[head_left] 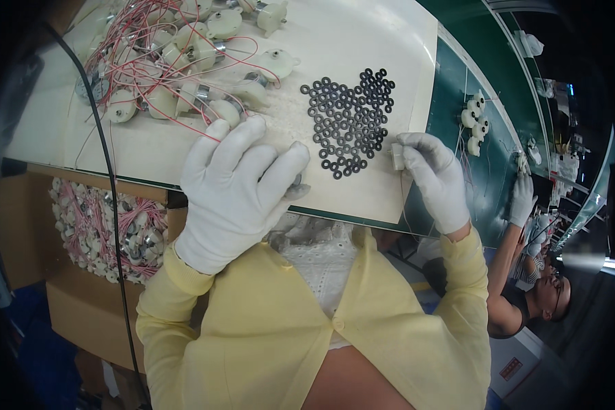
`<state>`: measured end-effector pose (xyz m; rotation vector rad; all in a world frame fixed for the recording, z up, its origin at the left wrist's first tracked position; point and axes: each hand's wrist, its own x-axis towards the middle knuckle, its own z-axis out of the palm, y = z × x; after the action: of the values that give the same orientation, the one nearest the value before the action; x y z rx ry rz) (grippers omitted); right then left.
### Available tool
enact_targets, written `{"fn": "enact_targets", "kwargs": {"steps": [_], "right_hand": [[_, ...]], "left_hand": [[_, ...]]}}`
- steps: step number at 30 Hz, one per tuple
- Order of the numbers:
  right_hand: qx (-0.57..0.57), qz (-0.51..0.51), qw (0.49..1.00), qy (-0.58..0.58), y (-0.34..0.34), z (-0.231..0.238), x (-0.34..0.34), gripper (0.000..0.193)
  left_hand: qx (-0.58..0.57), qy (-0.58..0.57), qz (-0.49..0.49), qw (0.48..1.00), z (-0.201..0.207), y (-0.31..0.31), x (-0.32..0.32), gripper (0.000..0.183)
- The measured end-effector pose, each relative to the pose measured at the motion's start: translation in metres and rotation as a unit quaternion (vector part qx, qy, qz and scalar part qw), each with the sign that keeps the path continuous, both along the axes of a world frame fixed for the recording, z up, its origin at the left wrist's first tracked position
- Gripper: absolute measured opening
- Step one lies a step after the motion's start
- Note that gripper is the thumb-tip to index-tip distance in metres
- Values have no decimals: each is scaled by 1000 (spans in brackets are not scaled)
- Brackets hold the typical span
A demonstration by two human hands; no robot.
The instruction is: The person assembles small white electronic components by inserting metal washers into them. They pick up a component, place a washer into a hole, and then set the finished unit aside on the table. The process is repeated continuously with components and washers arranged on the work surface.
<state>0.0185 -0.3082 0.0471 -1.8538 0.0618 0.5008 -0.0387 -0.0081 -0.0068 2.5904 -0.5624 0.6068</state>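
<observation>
My left hand (236, 195), in a white glove, rests over the table's near edge with its fingers apart. Its fingertips touch a cream gear motor (224, 111) and a red wire (195, 125). Under the thumb a small grey-white part (297, 191) shows, mostly hidden by the hand. My right hand (436, 176), also gloved, pinches a small pale block (398, 156) between thumb and fingers, at the right of the white board. Between my hands and farther off lie several black rings (348, 116) in a flat cluster.
Gear motors with tangled red wires (157, 55) are heaped at the far left. Below the table's left side stands a cardboard box (24, 225) full of similar parts. A black cable (106, 157) crosses the left. At right, cream parts (475, 123) lie on the green surface near a co-worker's gloved hand (523, 199).
</observation>
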Motion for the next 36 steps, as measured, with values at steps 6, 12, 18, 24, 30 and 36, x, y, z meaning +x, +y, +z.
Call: {"fn": "enact_targets", "kwargs": {"steps": [6,12,18,24,30,36], "right_hand": [[-150,175,928,-293,7,-12,3,25],[-329,226,823,-405,10,-11,9,24],[-443,267,747,-418,24,17,1,18],[-516,311,675,-426,24,24,-15,16],[-529,289,668,-437,26,13,-14,14],[-444,111,811,-365,-24,-17,3,18]], "left_hand": [[-7,-2,6,1000,0,-1,1,50],[-5,-10,12,1000,-1,-2,0,50],[-7,-4,7,1000,0,-1,0,52],[-12,8,3,1000,0,-1,0,53],[-2,8,4,1000,2,0,0,53],[-3,7,3,1000,-2,0,-1,54]]}}
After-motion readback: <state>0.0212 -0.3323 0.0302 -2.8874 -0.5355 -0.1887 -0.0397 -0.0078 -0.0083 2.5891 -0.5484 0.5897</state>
